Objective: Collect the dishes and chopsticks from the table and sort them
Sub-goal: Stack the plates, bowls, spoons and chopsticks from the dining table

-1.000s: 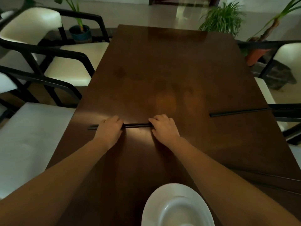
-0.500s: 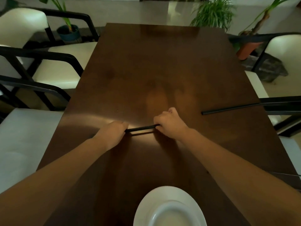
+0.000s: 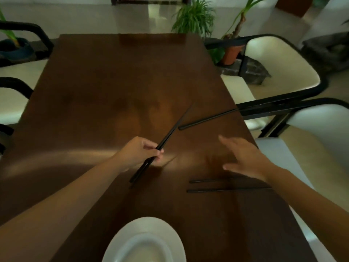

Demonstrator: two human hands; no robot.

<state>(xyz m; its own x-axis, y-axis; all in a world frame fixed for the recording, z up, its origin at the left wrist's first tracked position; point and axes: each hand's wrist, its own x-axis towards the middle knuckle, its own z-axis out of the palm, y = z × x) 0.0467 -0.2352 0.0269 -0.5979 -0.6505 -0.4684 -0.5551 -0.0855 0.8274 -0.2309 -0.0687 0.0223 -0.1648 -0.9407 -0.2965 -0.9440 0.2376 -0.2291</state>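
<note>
I am seeing the black chopsticks pinched in the left hand, angled up and away over the brown table, their lower ends sticking out beneath the fist toward me. The fingers of that hand are curling round the sticks, thumb on top. The right hand is hovering beside it over the table with fingers spread and straight, gripping nothing; it is blurred. Just under that hand, two more black sticks are lying flat on the table, roughly parallel, their right ends hidden by the wrist. Beyond the right hand, another pair of chopsticks is lying on the table, reaching off its right edge. At the near edge of the table, a white plate is sitting, cut off by the frame. Cream-seated chairs with black frames are standing along both sides of the table, and potted plants are standing past its far end.
</note>
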